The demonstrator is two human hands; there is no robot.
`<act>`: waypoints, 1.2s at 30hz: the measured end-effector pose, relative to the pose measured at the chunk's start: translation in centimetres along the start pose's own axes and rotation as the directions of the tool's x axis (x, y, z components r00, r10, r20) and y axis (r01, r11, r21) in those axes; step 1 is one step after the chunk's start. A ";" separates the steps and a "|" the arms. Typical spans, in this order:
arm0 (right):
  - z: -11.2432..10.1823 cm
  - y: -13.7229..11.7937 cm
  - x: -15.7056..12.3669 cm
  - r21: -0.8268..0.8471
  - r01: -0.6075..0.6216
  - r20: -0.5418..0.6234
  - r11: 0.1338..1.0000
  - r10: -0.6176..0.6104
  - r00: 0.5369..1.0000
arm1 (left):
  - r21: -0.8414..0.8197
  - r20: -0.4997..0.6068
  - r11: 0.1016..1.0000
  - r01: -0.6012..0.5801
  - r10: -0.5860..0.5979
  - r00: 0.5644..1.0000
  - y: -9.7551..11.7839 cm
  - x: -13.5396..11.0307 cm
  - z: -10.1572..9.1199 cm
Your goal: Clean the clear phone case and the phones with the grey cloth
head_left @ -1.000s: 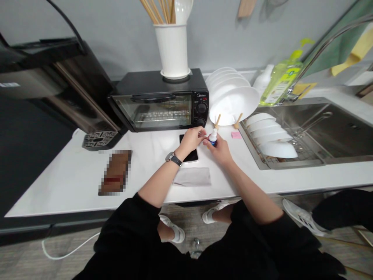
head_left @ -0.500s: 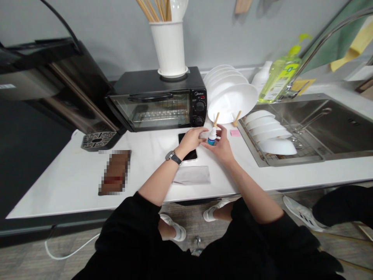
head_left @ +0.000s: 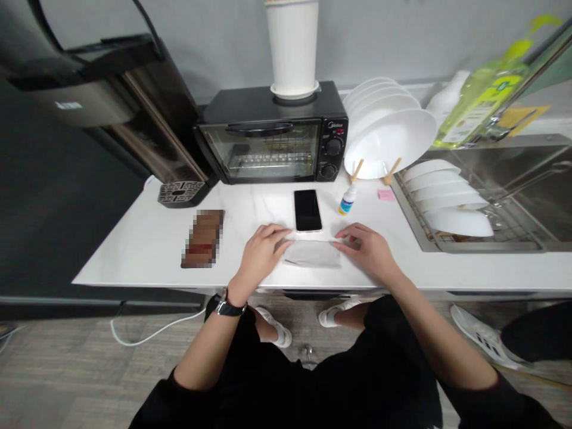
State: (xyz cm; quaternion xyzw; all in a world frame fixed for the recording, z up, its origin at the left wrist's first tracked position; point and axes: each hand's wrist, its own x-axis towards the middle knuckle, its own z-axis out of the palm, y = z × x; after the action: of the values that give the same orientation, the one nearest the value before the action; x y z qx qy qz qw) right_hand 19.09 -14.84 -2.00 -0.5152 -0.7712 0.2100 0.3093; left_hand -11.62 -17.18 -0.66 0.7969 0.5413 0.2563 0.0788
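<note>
A folded light grey cloth (head_left: 313, 254) lies flat near the counter's front edge. My left hand (head_left: 267, 250), with a watch on the wrist, pinches its far left corner between thumb and fingers. At the far right corner, my right hand (head_left: 364, 249) has thumb and forefinger closed on the cloth in the same way. Just beyond the cloth lies a phone (head_left: 308, 210), dark screen up. A small white bottle with a blue label (head_left: 347, 200) stands upright to the right of the phone, apart from both hands.
Behind stands a black toaster oven (head_left: 272, 149) with a white pot (head_left: 294, 47) on top. Plates (head_left: 393, 140) sit in a rack; bowls (head_left: 460, 223) stand by the sink (head_left: 527, 161). A drink machine (head_left: 147, 119) and a blurred brown item (head_left: 203, 238) are left. Another person's shoe (head_left: 482, 336) shows right.
Both hands have let go of the small bottle, which now stands on the counter. They have moved nearer to me, onto the cloth's far corners. The view has shifted left.
</note>
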 end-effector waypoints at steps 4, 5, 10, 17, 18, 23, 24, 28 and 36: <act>0.2 0.2 0.2 0.022 0.011 0.010 1.000 -0.011 1.000 | -0.069 -0.032 0.997 -0.020 0.018 0.999 -0.3 0.0 1.1; 0.2 0.2 0.2 0.036 0.013 0.010 0.999 -0.013 1.000 | -0.093 -0.032 0.996 -0.014 0.011 0.999 -0.3 0.1 1.0; 0.0 0.1 0.1 0.131 0.042 -0.021 0.991 -0.039 0.999 | -0.137 -0.023 0.991 -0.007 0.004 1.000 -0.3 0.2 0.6; -0.2 -0.1 0.4 0.205 0.043 -0.094 0.978 -0.024 0.995 | -0.123 0.051 0.992 -0.017 0.024 0.998 -0.3 0.7 0.3; -0.2 -0.2 0.5 0.208 0.046 -0.104 0.977 -0.025 0.994 | -0.145 0.050 0.989 -0.005 0.013 0.999 -0.2 0.8 0.2; -0.3 -0.3 0.9 0.219 0.095 -0.145 0.971 -0.064 0.987 | -0.205 0.024 0.977 0.058 -0.054 0.998 0.0 0.9 -0.2; -0.3 -0.4 1.0 0.218 0.101 -0.149 0.971 -0.069 0.986 | -0.204 0.027 0.976 0.071 -0.067 0.997 0.0 0.9 -0.2; -0.2 -0.4 1.0 0.198 0.098 -0.141 0.975 -0.071 0.987 | -0.155 0.038 0.982 0.107 -0.102 0.994 -0.2 0.7 -0.3; -0.1 -0.5 1.2 0.184 0.129 -0.159 0.975 -0.100 0.982 | -0.158 -0.058 0.986 -0.053 0.045 0.997 -0.6 0.9 0.2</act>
State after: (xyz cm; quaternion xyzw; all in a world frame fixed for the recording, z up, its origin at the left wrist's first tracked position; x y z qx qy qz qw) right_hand 18.50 -13.93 -1.33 -0.4517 -0.7503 0.2268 0.4261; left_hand -11.72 -16.12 -0.81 0.7938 0.5013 0.3223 0.1212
